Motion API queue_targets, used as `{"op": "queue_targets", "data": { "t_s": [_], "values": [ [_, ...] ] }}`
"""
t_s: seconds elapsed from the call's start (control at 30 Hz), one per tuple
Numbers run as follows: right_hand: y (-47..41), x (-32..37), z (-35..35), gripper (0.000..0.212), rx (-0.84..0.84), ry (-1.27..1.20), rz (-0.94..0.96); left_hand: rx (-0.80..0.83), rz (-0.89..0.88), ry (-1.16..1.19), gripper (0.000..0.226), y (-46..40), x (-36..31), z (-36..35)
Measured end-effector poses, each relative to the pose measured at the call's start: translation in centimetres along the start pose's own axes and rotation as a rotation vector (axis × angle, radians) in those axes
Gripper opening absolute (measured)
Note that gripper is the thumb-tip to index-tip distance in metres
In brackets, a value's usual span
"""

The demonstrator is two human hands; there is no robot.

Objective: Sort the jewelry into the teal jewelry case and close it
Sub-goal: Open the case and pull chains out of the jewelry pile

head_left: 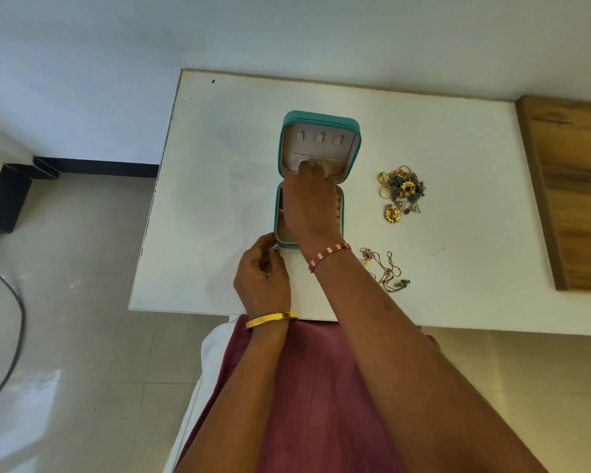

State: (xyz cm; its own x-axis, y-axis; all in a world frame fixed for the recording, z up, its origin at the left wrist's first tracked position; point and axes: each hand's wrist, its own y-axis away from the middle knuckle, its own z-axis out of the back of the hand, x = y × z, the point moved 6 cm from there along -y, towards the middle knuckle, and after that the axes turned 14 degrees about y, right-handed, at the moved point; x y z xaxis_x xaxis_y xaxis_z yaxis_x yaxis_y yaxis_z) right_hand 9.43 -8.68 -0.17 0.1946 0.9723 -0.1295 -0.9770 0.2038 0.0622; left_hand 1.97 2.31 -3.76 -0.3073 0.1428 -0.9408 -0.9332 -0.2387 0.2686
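Presently the teal case [319, 131] is seen lying open on the white table [219, 138], its lid laid back on the far side and its base nearest the person. Three small pale tabs are set in a row in the lid's lining, and a gathered cloth pocket [331, 165] runs along the lid's lower edge. The right hand [309, 203] is reached across the base, and its fingertips are pushed into that pocket; whether anything is pinched there cannot be told, since the fingertips are hidden in the cloth. A red and white beaded bracelet [328, 256] is worn on that wrist. The left hand [261, 274] is held at the near left corner of the base, fingers curled and thumb touching the teal edge; whether the corner is truly gripped cannot be told. A gold bangle [270, 319] is worn on the left wrist. To the right of the case, apart from it, a heap of gold rings and dark earrings [401, 191] is left on the table. Nearer the person, just beside the right forearm, a tangle of thin chains [384, 268] is spread. A wooden board [574, 186] is seen at the table's right end.
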Motion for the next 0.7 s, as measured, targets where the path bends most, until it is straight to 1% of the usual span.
{"op": "queue_targets", "data": {
  "t_s": [0.07, 0.17, 0.23, 0.33, 0.4, 0.47, 0.57, 0.7],
  "values": [
    [-0.1, -0.7, -0.3, 0.027, -0.016, -0.113, -0.015, -0.005, -0.001, 0.016, 0.024, 0.0, 0.0, 0.0],
    [0.1, -1.8, -0.6, 0.020, -0.089, -0.330, -0.058, -0.011, 0.019, 0.059, 0.025, 0.1, 0.1, 0.0],
    [0.8, -2.7, -0.7, 0.014, -0.097, -0.605, -0.137, -0.004, 0.022, 0.061, 0.025, 0.2, 0.0, 0.0],
    [2.3, -4.6, -0.2, 0.002, -0.111, -1.030, -0.329, 0.015, 0.018, 0.062, 0.027, 0.5, -0.4, 0.1],
    [3.4, -5.4, 0.1, 0.004, -0.060, -1.309, -0.428, 0.027, 0.021, 0.058, 0.029, 1.0, -0.7, 0.2],
    [4.9, -5.7, 1.1, 0.006, 0.007, -1.545, -0.448, 0.026, 0.028, 0.072, 0.032, 1.8, -1.1, 0.4],
    [6.8, -6.3, 3.2, 0.010, 0.027, -1.691, -0.401, 0.026, 0.010, 0.132, 0.033, 3.5, -2.2, 0.6],
    [9.6, -7.0, 5.9, 0.012, 0.064, -1.764, -0.325, 0.120, -0.043, 0.225, 0.036, 5.6, -3.9, -0.1]
  ]
}}
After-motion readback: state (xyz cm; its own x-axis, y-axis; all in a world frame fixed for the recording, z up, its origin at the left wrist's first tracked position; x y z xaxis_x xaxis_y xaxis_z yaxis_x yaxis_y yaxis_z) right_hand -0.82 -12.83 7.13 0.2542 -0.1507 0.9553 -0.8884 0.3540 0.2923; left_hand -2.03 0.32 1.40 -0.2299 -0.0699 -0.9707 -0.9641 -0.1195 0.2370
